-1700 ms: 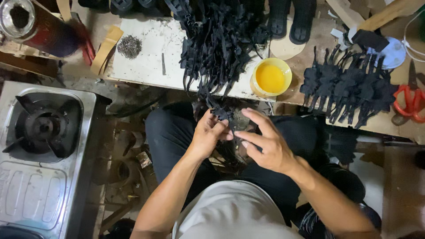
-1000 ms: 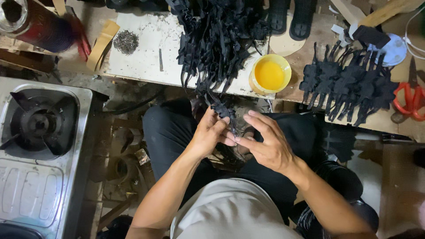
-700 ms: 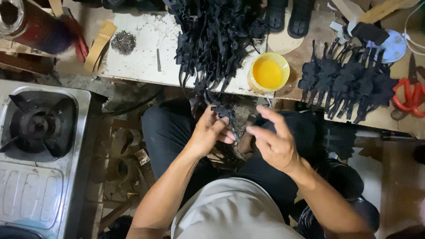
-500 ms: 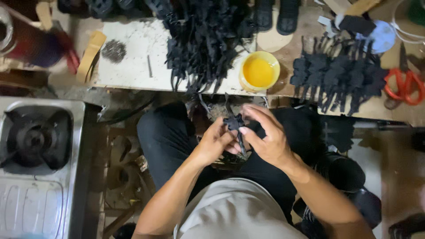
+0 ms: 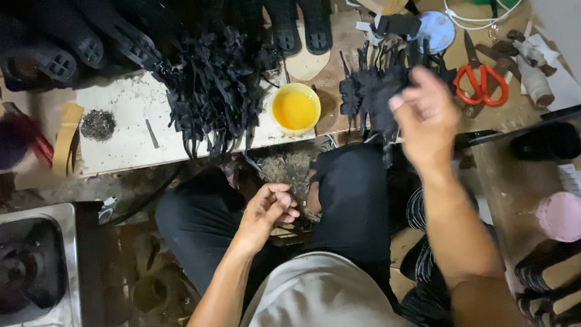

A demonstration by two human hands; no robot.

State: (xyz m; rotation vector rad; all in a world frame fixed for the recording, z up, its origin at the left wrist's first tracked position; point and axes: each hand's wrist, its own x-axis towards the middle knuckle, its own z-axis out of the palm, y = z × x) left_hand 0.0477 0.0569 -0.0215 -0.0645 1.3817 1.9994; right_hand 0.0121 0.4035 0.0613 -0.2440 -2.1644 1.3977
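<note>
Landmark: yellow bowl (image 5: pixel 295 109) of yellow liquid on the low white board (image 5: pixel 124 142).

Right hand (image 5: pixel 426 118): raised well right of the bowl, over the smaller pile of black straps (image 5: pixel 369 97). Motion-blurred, fingers loosely curled, back of hand to camera. Cannot tell if it holds a strap.

Left hand (image 5: pixel 266 209): below the bowl, between the knees, fingers curled in loosely, nothing visible in it.

Big heap of black straps (image 5: pixel 215 91) just left of the bowl, ends hanging over the board edge. Orange-handled scissors (image 5: pixel 481 82) far right of the bowl, past the small pile. Black shoe soles (image 5: pixel 302 27) above the bowl.
</note>
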